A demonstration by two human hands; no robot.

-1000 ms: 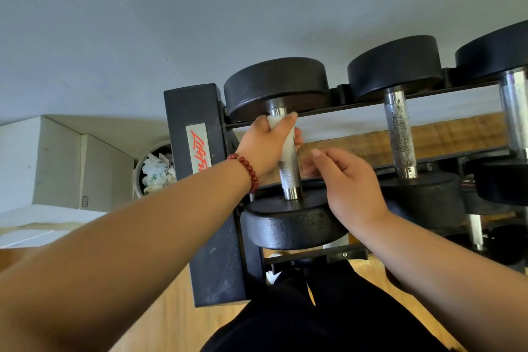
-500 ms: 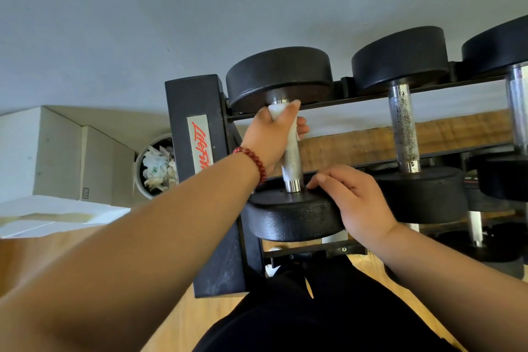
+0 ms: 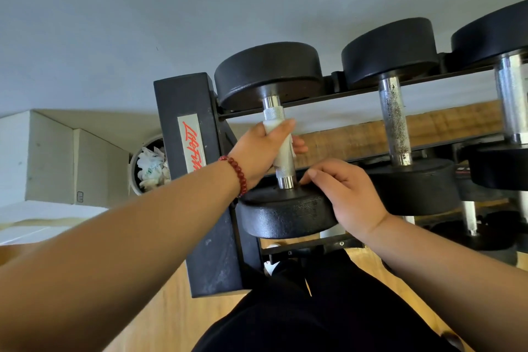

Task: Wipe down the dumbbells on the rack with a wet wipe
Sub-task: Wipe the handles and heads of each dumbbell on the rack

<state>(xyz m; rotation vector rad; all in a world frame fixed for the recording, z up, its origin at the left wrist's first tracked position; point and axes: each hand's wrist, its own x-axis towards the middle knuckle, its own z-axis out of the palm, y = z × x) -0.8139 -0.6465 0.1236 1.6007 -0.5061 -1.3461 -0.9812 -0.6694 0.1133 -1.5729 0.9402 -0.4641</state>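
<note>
Dumbbell (image 3: 268, 74): leftmost in a row on the upper tier of a black rack (image 3: 197, 208). It lies across the rails, one round head toward the wall and the other toward the camera.
Wet wipe (image 3: 283, 151): white, wrapped round the middle of the dumbbell's knurled chrome handle (image 3: 286, 178). Bare metal shows above and below it.
Left hand (image 3: 258, 153): closed round the wipe and the handle inside it, thumb laid along the wipe's upper edge and fingertips showing past the far side. A red bead bracelet (image 3: 239, 176) circles the wrist.
Grip and thing: the wipe sits wholly inside the left fist at mid-handle, between the two heads and touching neither.
Right hand (image 3: 347, 194): holds nothing. It rests on the near head (image 3: 285, 217), palm over the rim, bent fingers lying on the inner face, and forefinger tip just beside the foot of the handle.
Neighbours: a second dumbbell (image 3: 395, 123) with a speckled handle lies just to the right, and a third (image 3: 511, 100) is at the frame's edge.
Rack post: a pale label with red script (image 3: 191, 148) is on the left upright.
Surroundings: a round bin of crumpled white tissue (image 3: 151, 166) stands beyond the post, beside a white cabinet (image 3: 51, 157). Below are a wooden floor (image 3: 160, 323) and the person's dark trousers (image 3: 328, 311).
</note>
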